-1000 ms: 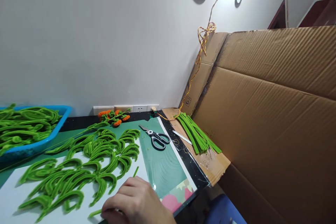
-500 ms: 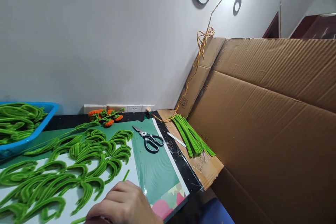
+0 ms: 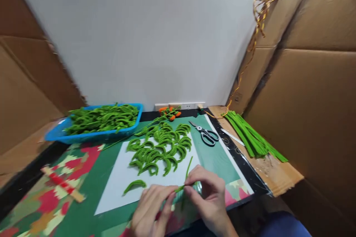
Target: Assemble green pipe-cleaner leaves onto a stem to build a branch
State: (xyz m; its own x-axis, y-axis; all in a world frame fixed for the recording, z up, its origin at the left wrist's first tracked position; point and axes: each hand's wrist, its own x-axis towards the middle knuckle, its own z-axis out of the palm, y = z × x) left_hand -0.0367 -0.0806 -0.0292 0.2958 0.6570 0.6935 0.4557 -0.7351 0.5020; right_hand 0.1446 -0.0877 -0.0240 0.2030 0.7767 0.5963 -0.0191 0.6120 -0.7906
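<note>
My left hand and my right hand meet at the table's front edge. Both pinch a thin green pipe cleaner between thumb and fingertips. A green stem end sticks up beside the right fingertips; whether it is the same piece is unclear. Something shiny and clear shows behind the right fingers, too hidden to name. Just beyond the hands, a single curved green piece lies on the white sheet. Farther back is a cluster of bent green pipe-cleaner pieces.
A blue tray heaped with green pieces stands back left. Black-handled scissors lie right of the sheet. Straight green pipe cleaners rest on cardboard at right. Orange-and-green pieces lie by the wall. A red-banded wooden stick lies at left.
The view has swung left, bringing the whole blue tray and the left cardboard wall into sight. Where one hand showed before, both hands are now together, pinching a green pipe cleaner.
</note>
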